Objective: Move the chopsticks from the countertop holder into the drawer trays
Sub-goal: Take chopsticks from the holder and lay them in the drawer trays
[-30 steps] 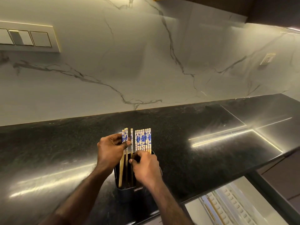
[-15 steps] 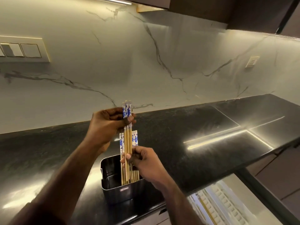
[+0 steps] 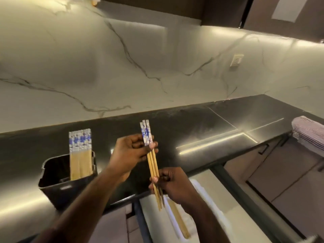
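Chopsticks now lifted clear of holder, both hands gripping.

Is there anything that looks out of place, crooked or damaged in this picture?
Nothing stands out. The left hand and right hand hold a neat bundle of chopsticks; the remaining chopsticks stand upright, aligned, in the black holder on the countertop.

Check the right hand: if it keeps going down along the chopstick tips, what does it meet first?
Probably the open drawer under the countertop edge: the right hand holds the bundle's tips aimed down at chopsticks already lying there. Depth unclear.
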### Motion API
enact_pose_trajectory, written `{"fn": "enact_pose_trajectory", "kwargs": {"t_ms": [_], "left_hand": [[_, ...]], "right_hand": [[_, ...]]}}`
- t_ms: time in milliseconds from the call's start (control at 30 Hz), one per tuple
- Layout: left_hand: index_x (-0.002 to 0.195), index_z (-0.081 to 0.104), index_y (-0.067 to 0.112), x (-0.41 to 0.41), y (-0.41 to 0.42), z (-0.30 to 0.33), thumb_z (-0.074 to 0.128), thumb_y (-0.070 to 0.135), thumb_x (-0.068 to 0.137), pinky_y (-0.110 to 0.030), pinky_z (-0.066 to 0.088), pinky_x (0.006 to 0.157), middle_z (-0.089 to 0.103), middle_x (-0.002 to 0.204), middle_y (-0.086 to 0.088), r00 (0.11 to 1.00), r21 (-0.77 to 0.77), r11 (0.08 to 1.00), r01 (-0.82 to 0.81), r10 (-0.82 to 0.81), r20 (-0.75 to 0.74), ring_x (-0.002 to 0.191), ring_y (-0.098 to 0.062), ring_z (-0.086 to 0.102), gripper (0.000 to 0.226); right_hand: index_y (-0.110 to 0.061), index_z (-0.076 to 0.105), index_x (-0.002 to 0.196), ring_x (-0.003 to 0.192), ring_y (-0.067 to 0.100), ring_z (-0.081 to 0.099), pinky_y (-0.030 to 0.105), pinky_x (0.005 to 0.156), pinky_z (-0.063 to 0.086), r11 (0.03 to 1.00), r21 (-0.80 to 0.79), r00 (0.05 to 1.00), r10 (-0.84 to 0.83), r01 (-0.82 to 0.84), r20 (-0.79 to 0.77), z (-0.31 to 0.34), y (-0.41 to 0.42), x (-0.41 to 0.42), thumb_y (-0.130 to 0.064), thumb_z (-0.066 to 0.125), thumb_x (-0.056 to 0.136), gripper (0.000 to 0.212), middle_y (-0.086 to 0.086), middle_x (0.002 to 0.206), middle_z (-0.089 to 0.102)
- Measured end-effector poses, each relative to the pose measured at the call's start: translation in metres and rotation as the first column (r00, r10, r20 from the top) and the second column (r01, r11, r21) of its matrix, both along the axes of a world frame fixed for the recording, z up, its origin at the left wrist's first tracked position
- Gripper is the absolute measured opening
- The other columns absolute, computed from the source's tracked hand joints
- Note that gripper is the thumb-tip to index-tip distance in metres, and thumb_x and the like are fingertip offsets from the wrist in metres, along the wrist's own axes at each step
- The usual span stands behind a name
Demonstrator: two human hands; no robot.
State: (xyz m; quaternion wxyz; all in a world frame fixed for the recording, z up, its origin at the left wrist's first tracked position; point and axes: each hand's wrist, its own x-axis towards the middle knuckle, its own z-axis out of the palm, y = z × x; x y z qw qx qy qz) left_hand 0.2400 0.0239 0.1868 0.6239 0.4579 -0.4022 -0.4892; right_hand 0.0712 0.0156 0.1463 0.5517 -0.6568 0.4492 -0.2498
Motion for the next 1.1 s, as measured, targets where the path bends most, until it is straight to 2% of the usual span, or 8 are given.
{"fn": "enact_pose_trajectory", "kwargs": {"t_ms": [133, 233, 400, 667, 800, 967, 1033, 1100], "left_hand": [[0.095, 0.07, 0.005, -0.082, -0.004, -0.066, 0.076, 0.009, 0.069, -0.028, 0.059, 0.063, 0.076, 0.088, -0.017, 0.998, 0.202, 0.977, 0.063, -0.061, -0.017, 0.08, -0.027, 0.075, 0.027], [0.091, 0.07, 0.003, -0.131, -0.008, -0.118, 0.073, 0.002, 0.079, -0.025, 0.058, 0.061, 0.076, 0.083, -0.013, 0.989, 0.333, 0.937, 0.101, -0.13, 0.065, 0.076, -0.023, 0.075, 0.012], [0.085, 0.071, 0.003, -0.178, -0.019, -0.19, 0.075, 0.004, 0.079, -0.024, 0.058, 0.059, 0.077, 0.08, -0.008, 0.972, 0.496, 0.856, 0.147, -0.217, 0.086, 0.075, -0.021, 0.075, 0.007], [0.085, 0.069, 0.007, -0.183, -0.048, -0.253, 0.077, 0.011, 0.079, -0.035, 0.062, 0.069, 0.075, 0.084, -0.011, 0.939, 0.587, 0.802, -0.106, -0.113, 0.324, 0.076, -0.023, 0.074, 0.01], [0.099, 0.067, 0.011, -0.169, -0.07, -0.269, 0.07, 0.02, 0.087, -0.029, 0.06, 0.072, 0.072, 0.094, -0.004, 0.805, 0.535, 0.821, -0.199, -0.174, 0.567, 0.081, -0.016, 0.072, 0.015], [0.118, 0.06, 0.013, -0.154, -0.086, -0.293, 0.056, 0.023, 0.096, -0.024, 0.053, 0.079, 0.068, 0.114, -0.007, 0.573, 0.523, 0.842, -0.132, -0.366, 0.733, 0.097, -0.018, 0.068, 0.024], [0.135, 0.047, 0.014, -0.15, -0.089, -0.305, 0.047, 0.026, 0.1, -0.027, 0.043, 0.095, 0.056, 0.135, -0.007, 0.464, 0.554, 0.831, -0.058, -0.469, 0.752, 0.121, -0.02, 0.055, 0.038], [0.149, 0.026, 0.016, -0.146, -0.092, -0.317, 0.037, 0.029, 0.103, -0.032, 0.021, 0.115, 0.028, 0.157, -0.004, 0.373, 0.6, 0.8, -0.009, -0.554, 0.744, 0.144, -0.021, 0.026, 0.049]], "right_hand": [[-0.01, 0.076, 0.087, 0.069, 0.013, 0.073, 0.026, 0.068, 0.06, 0.98, 0.185, 0.973, -0.032, 0.075, -0.227, -0.041, -0.003, -0.084, -0.015, 0.062, 0.091, 0.015, 0.003, 0.077, 0.076], [0.005, 0.073, 0.089, 0.069, 0.02, 0.073, 0.038, 0.07, 0.062, 0.959, 0.256, 0.926, -0.017, 0.122, -0.377, -0.075, -0.005, -0.132, -0.011, 0.061, 0.088, 0.02, 0.019, 0.084, 0.074], [0.006, 0.072, 0.083, 0.056, 0.021, 0.068, 0.038, 0.065, 0.063, 0.872, 0.441, 0.888, 0.015, 0.214, -0.46, -0.122, -0.009, -0.174, -0.004, 0.056, 0.091, 0.021, 0.017, 0.073, 0.07], [0.002, 0.068, 0.082, 0.052, 0.023, 0.067, 0.033, 0.057, 0.06, 0.828, 0.491, 0.854, 0.027, 0.273, -0.52, -0.177, -0.049, -0.156, -0.006, 0.059, 0.085, 0.012, 0.015, 0.068, 0.071], [0.005, 0.066, 0.098, 0.073, 0.029, 0.074, 0.047, 0.071, 0.062, 0.863, 0.452, 0.806, 0.095, 0.226, -0.584, -0.203, -0.085, -0.128, -0.014, 0.067, 0.086, 0.023, 0.018, 0.089, 0.075], [-0.003, 0.059, 0.11, 0.091, 0.029, 0.071, 0.043, 0.079, 0.061, 0.92, 0.35, 0.693, 0.137, 0.176, -0.708, -0.23, -0.111, -0.105, -0.019, 0.071, 0.082, 0.035, 0.013, 0.105, 0.069], [-0.007, 0.058, 0.112, 0.092, 0.026, 0.069, 0.038, 0.081, 0.06, 0.939, 0.301, 0.655, 0.123, 0.166, -0.746, -0.239, -0.113, -0.098, -0.023, 0.068, 0.083, 0.034, 0.008, 0.101, 0.067], [-0.009, 0.058, 0.112, 0.083, 0.022, 0.067, 0.032, 0.075, 0.058, 0.952, 0.258, 0.642, 0.096, 0.163, -0.761, -0.243, -0.112, -0.091, -0.025, 0.064, 0.086, 0.031, 0.003, 0.089, 0.062]]}}
